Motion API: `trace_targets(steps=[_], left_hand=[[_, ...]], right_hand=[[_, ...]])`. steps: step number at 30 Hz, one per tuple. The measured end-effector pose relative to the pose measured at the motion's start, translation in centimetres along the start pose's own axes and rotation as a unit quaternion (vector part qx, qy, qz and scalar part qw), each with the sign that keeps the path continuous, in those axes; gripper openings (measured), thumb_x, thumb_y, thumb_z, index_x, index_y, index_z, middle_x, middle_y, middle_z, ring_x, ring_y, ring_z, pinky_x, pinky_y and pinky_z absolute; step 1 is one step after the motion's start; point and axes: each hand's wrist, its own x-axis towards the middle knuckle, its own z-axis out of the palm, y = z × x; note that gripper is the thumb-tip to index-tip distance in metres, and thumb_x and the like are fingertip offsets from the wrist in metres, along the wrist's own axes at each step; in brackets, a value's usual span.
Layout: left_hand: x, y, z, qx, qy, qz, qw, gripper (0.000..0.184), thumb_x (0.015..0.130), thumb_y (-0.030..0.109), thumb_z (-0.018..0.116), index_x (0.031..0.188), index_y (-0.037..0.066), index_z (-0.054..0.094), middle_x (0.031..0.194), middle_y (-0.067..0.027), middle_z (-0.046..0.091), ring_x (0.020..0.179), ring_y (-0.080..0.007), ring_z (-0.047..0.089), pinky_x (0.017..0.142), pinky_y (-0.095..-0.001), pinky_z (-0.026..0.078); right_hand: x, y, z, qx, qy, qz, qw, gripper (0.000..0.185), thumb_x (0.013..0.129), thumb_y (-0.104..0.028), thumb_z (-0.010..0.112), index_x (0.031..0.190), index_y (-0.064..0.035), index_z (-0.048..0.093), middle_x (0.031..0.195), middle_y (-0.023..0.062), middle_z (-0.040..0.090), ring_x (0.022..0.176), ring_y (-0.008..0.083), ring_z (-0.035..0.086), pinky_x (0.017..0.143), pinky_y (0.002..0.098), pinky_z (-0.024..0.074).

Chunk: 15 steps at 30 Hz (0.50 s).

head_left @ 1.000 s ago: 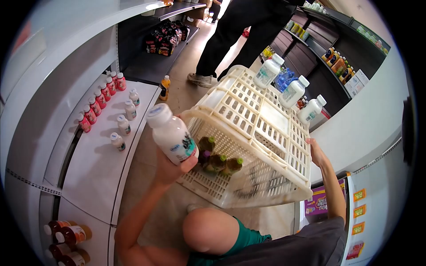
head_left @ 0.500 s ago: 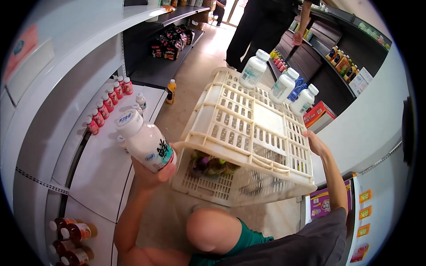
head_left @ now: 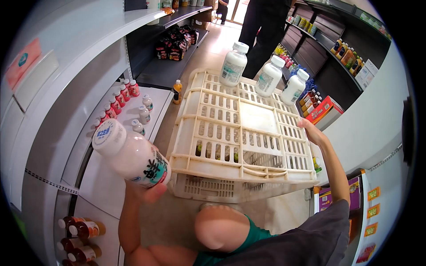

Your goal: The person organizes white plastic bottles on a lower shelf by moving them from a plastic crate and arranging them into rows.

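Observation:
My left hand [head_left: 153,191] is wrapped round the lower end of a white plastic milk bottle [head_left: 133,155], tilted with its cap to the upper left. The bottle is held above the left shelf, close to the camera. On the far side, my right hand [head_left: 313,132] grips the right edge of a cream plastic crate [head_left: 259,117], its fingers partly hidden by the rim. The crate shows its slatted face upward. Standing along its far end are three white bottles, a left one [head_left: 233,64], a middle one [head_left: 269,77] and a right one [head_left: 294,88].
Pink bottles [head_left: 116,102] and three small white bottles [head_left: 144,114] stand on the low left shelf [head_left: 100,170]. An orange bottle [head_left: 177,92] is by its end. A person in dark trousers [head_left: 268,35] stands beyond the crate. A red carton [head_left: 326,113] is at right.
The milk bottle in my left hand has moved left and nearer the camera. The crate now shows more of its top and less of its inside. The person ahead has shifted.

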Motion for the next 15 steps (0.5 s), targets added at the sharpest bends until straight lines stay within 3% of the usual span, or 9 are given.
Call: trace_targets(steps=[3, 5, 6, 8, 10, 12, 13, 14, 15], left_hand=[[0.4, 0.6, 1.0, -0.005, 0.004, -0.017, 1.000, 0.074, 0.062, 0.027, 0.085, 0.123, 0.001, 0.052, 0.112, -0.0092, 0.060, 0.100, -0.0204, 0.061, 0.088, -0.0327, 0.049], [1.0, 0.9, 1.7, 0.158, 0.004, 0.053, 0.986, 0.077, 0.059, 0.025, 0.087, 0.123, 0.000, 0.053, 0.110, -0.0094, 0.062, 0.096, -0.0194, 0.062, 0.085, -0.0324, 0.051], [1.4, 0.9, 2.4, 0.133, 0.028, 0.044, 0.990, 0.079, 0.056, 0.024, 0.089, 0.122, -0.001, 0.053, 0.109, -0.0093, 0.062, 0.095, -0.0179, 0.063, 0.085, -0.0319, 0.051], [2.8, 2.8, 3.7, 0.141, 0.008, 0.035, 0.989, 0.078, 0.055, 0.023, 0.089, 0.121, -0.001, 0.054, 0.109, -0.0091, 0.062, 0.095, -0.0175, 0.063, 0.085, -0.0315, 0.051], [3.5, 4.5, 5.0, 0.136, -0.004, -0.020, 0.991, 0.071, 0.054, 0.023, 0.090, 0.112, -0.001, 0.057, 0.109, -0.0083, 0.063, 0.096, -0.0162, 0.063, 0.085, -0.0307, 0.052], [3.9, 5.4, 6.6, 0.122, 0.018, -0.027, 0.992, 0.068, 0.054, 0.023, 0.090, 0.109, 0.000, 0.057, 0.106, -0.0084, 0.062, 0.094, -0.0181, 0.063, 0.082, -0.0315, 0.052], [4.0, 5.6, 6.9, 0.107, 0.035, -0.035, 0.993, 0.065, 0.054, 0.023, 0.089, 0.107, 0.002, 0.058, 0.102, -0.0084, 0.062, 0.092, -0.0201, 0.063, 0.079, -0.0322, 0.052], [4.3, 5.6, 6.9, 0.155, 0.021, -0.011, 0.988, 0.066, 0.055, 0.026, 0.089, 0.108, 0.003, 0.058, 0.099, -0.0079, 0.061, 0.089, -0.0224, 0.061, 0.077, -0.0345, 0.050], [4.5, 5.6, 6.9, 0.202, 0.009, 0.014, 0.979, 0.067, 0.056, 0.029, 0.090, 0.109, 0.004, 0.057, 0.096, -0.0074, 0.059, 0.086, -0.0247, 0.060, 0.075, -0.0367, 0.048]], right_hand=[[-0.5, -0.9, -0.4, -0.007, 0.015, 0.019, 1.000, 0.061, 0.088, -0.040, 0.058, 0.132, 0.0021, 0.052, 0.129, 0.0164, 0.058, 0.117, 0.0213, 0.057, 0.100, 0.0343, 0.0441], [-2.3, -4.9, 0.7, -0.341, 0.073, 0.016, 0.937, 0.054, 0.087, -0.042, 0.063, 0.117, 0.0020, 0.063, 0.103, 0.0128, 0.069, 0.098, 0.0164, 0.064, 0.083, 0.0348, 0.0501], [-3.3, -6.6, 1.9, -0.343, 0.070, 0.014, 0.937, 0.054, 0.087, -0.042, 0.063, 0.117, 0.0020, 0.063, 0.103, 0.0128, 0.069, 0.098, 0.0164, 0.064, 0.083, 0.0348, 0.0501], [-5.6, -10.1, 5.1, -0.571, 0.211, -0.086, 0.789, 0.047, 0.083, -0.039, 0.069, 0.106, 0.0018, 0.068, 0.078, 0.0047, 0.067, 0.077, 0.0121, 0.063, 0.065, 0.0347, 0.0492], [-7.2, -13.1, 9.0, -0.497, 0.239, -0.200, 0.810, 0.044, 0.078, -0.032, 0.076, 0.109, -0.0012, 0.067, 0.069, -0.0018, 0.063, 0.069, 0.0082, 0.060, 0.055, 0.0294, 0.0453], [-9.1, -16.1, 13.8, -0.355, 0.124, -0.314, 0.872, 0.051, 0.076, -0.026, 0.079, 0.119, -0.0042, 0.063, 0.076, -0.0001, 0.065, 0.069, 0.0076, 0.060, 0.054, 0.0229, 0.0432], [-9.5, -16.9, 16.0, -0.271, 0.026, -0.369, 0.889, 0.066, 0.072, -0.020, 0.082, 0.131, -0.0076, 0.056, 0.089, 0.0027, 0.066, 0.072, 0.0071, 0.061, 0.054, 0.0202, 0.0423], [-9.9, -17.3, 17.8, -0.204, -0.069, -0.384, 0.898, 0.076, 0.070, -0.020, 0.085, 0.138, -0.0080, 0.050, 0.104, 0.0060, 0.064, 0.073, 0.0073, 0.061, 0.054, 0.0202, 0.0424], [-10.6, -18.7, 19.5, -0.208, -0.141, -0.361, 0.898, 0.077, 0.069, -0.021, 0.086, 0.136, -0.0059, 0.051, 0.111, 0.0104, 0.062, 0.081, 0.0152, 0.064, 0.063, 0.0244, 0.0486]])
